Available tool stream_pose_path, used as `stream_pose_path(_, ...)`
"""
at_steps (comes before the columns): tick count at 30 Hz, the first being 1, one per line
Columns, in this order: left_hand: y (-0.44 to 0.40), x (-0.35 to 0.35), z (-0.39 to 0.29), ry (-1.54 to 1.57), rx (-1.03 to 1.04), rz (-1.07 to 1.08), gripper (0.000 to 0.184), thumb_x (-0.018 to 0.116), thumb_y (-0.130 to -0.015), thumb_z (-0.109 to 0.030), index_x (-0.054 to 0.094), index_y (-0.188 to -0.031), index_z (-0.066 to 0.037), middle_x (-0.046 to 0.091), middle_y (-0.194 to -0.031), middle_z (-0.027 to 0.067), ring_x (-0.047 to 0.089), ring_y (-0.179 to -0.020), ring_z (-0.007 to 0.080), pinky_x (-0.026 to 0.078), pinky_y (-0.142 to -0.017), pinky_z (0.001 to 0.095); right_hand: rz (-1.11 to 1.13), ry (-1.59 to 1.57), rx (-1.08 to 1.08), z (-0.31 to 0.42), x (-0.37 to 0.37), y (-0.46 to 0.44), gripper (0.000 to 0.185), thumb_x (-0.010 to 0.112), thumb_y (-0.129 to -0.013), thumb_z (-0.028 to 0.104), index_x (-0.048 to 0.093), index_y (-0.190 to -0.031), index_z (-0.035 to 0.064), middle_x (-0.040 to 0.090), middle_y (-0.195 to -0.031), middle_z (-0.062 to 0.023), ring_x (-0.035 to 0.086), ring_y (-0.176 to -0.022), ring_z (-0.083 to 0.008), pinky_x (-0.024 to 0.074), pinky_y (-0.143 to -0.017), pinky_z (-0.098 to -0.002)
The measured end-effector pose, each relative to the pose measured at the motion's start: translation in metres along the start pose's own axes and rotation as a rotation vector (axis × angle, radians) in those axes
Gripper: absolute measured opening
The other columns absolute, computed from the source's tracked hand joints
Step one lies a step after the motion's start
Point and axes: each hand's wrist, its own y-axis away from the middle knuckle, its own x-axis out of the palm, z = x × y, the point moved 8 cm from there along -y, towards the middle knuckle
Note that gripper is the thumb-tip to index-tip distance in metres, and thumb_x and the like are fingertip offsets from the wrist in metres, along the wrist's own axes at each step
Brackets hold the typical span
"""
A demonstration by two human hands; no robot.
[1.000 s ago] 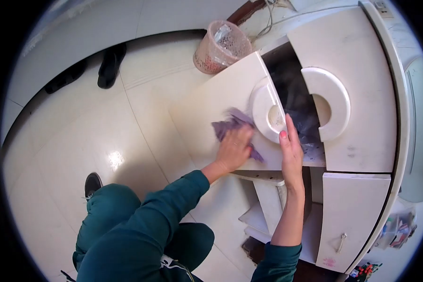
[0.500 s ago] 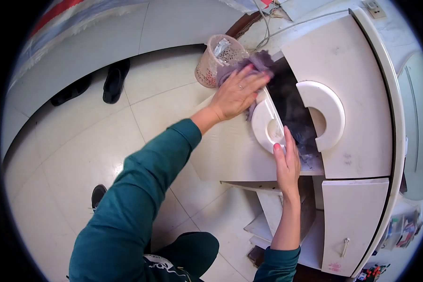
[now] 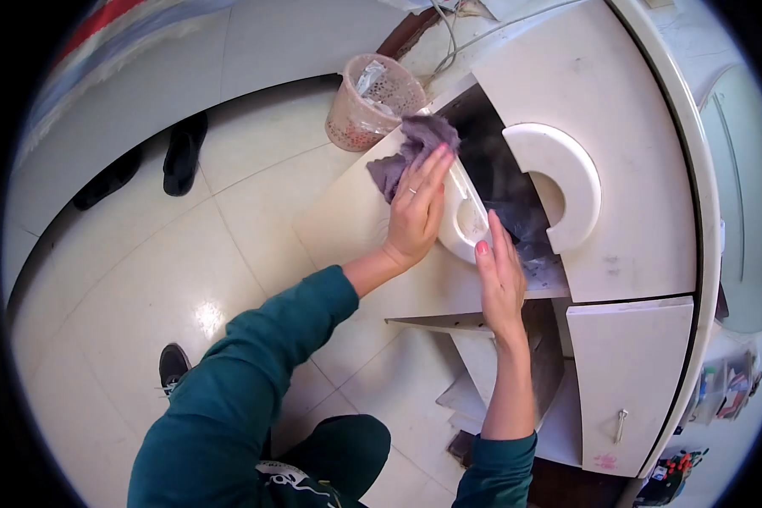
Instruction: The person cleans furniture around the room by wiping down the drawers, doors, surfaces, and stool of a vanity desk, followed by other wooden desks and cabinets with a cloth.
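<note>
My left hand [image 3: 416,210] presses a purple cloth [image 3: 425,140] against the top edge of an open white cabinet door [image 3: 427,284]. The cloth bunches beyond my fingertips and hangs over the door's outer face. A white half-ring handle [image 3: 466,229] on that door is partly covered by my left hand. Further down the same edge, my right hand [image 3: 504,288] grips the door, its thumb on the handle side and its fingers along the edge. Behind the door opens a dark compartment [image 3: 491,161] with dark plastic-like material inside.
A pink perforated wastebasket [image 3: 347,114] with white litter stands beside the door's far end. Another cabinet door [image 3: 626,169] bears a matching half-ring [image 3: 580,169]. A smaller door [image 3: 631,381] and open shelves lie below. Black shoes [image 3: 184,152] rest on the tiled floor.
My left hand and the cloth have drawn back from the door's far end, nearer to my right hand. The view has shifted slightly; my right hand stays at the door edge.
</note>
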Motion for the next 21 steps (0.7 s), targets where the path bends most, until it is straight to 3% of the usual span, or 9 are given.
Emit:
stream_pose_path(1, -0.002, -0.002, -0.004, -0.054, 0.058, -0.007, 0.037, 0.047, -0.081, 0.006, 0.051, -0.118, 0.002, 0.051, -0.12, 0.0174, 0.05, -0.11, 0.0337, 0.037, -0.094, 0.0387, -0.002, -0.001, 0.0, 0.0, -0.001, -0.001, 0.054, 0.037, -0.091, 0.037, 0.036, -0.131, 0.0016, 0.042, -0.131, -0.0174, 0.04, -0.12, -0.0317, 0.0301, -0.099, -0.0366)
stream_pose_path(7, -0.002, -0.005, -0.007, -0.17, 0.224, 0.016, 0.041, 0.051, -0.074, 0.005, 0.055, -0.114, 0.001, 0.054, -0.119, 0.0146, 0.055, -0.104, 0.0309, 0.043, -0.088, 0.0379, -0.018, 0.064, -0.025, 0.001, -0.001, -0.001, 0.054, 0.038, -0.091, 0.037, 0.036, -0.131, 0.0019, 0.043, -0.13, -0.0176, 0.042, -0.118, -0.0328, 0.0318, -0.097, -0.0371)
stream_pose_path(11, -0.011, -0.003, -0.019, -0.218, 0.392, 0.104, 0.042, 0.053, -0.072, -0.003, 0.056, -0.114, -0.003, 0.055, -0.119, 0.0114, 0.055, -0.105, 0.029, 0.043, -0.087, 0.0385, -0.03, 0.047, -0.05, -0.001, -0.002, -0.002, 0.053, 0.037, -0.091, 0.037, 0.036, -0.131, 0.0015, 0.044, -0.129, -0.0178, 0.042, -0.117, -0.0331, 0.032, -0.097, -0.037)
stream_pose_path(18, 0.017, 0.004, -0.033, -0.23, 0.397, 0.206, 0.041, 0.051, -0.074, -0.002, 0.058, -0.114, -0.006, 0.057, -0.118, 0.009, 0.056, -0.102, 0.0296, 0.04, -0.088, 0.0404, -0.02, 0.013, -0.053, 0.0, 0.001, 0.0, 0.053, 0.03, -0.093, 0.038, 0.036, -0.132, 0.0015, 0.042, -0.13, -0.0172, 0.04, -0.12, -0.0319, 0.0294, -0.099, -0.0357)
stream_pose_path(19, 0.02, 0.004, -0.035, -0.269, 0.45, 0.218, 0.041, 0.05, -0.075, -0.01, 0.055, -0.115, -0.003, 0.054, -0.12, 0.0114, 0.055, -0.103, 0.0271, 0.042, -0.087, 0.0406, -0.022, -0.004, -0.032, -0.001, 0.001, 0.0, 0.053, 0.029, -0.093, 0.038, 0.036, -0.132, 0.0018, 0.042, -0.131, -0.0169, 0.04, -0.12, -0.0315, 0.0289, -0.1, -0.0353)
stream_pose_path(21, 0.029, 0.004, -0.042, -0.24, 0.438, 0.224, 0.04, 0.05, -0.076, -0.01, 0.055, -0.115, -0.003, 0.055, -0.119, 0.0113, 0.055, -0.103, 0.0266, 0.042, -0.088, 0.0408, -0.017, -0.033, 0.005, -0.002, 0.002, -0.001, 0.054, 0.028, -0.094, 0.039, 0.036, -0.132, 0.0016, 0.041, -0.132, -0.016, 0.038, -0.122, -0.0294, 0.0271, -0.101, -0.0339)
